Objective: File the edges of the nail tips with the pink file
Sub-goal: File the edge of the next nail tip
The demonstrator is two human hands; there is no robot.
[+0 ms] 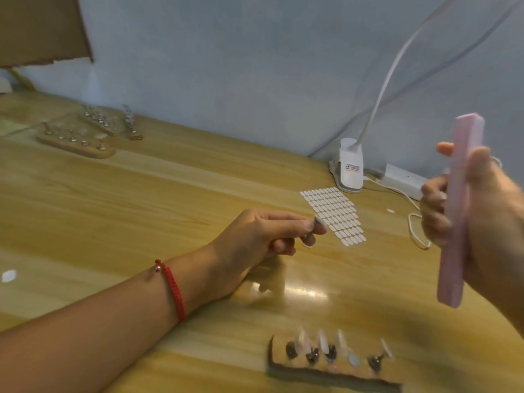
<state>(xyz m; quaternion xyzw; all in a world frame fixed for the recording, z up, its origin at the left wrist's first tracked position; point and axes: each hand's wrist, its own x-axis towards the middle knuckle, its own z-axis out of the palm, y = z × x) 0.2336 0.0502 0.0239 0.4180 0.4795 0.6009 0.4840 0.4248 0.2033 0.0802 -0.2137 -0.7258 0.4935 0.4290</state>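
Nearest, at the bottom edge: a wooden holder (334, 374), a flat slab w/ a dark front edge. It carries small metal stands topped w/ translucent, pointed nail tips (321, 340); all blurred.

Above it, to the right, the R hand (493, 217) grips the pink file (457, 211), w/ fingers (433, 205) curled round one side and the thumb along the other. The file is a long, thin, flat-sided bar, matte pale pink, held near upright, both ends sticking out past the hand.

The L hand (249, 236), w/ a red braided bracelet (171, 289) on the wrist, is out over the table (141, 194). Thumb & forefinger pinch one small pale nail tip (319, 221); the other fingers are curled under. That tip & the file are well apart, not touching.

The table is glossy yellow wood w/ visible grain & a patch of glare. Just beyond the L fingertips lies a sticker sheet (336, 214), white ovals in neat rows.

Further back: a white plastic lamp clamp (350, 168) w/ a bendy neck, a white adapter box (402, 180) and a looped white cable (415, 231). Far left are more wooden racks (76, 144) w/ stands, too blurred for detail.
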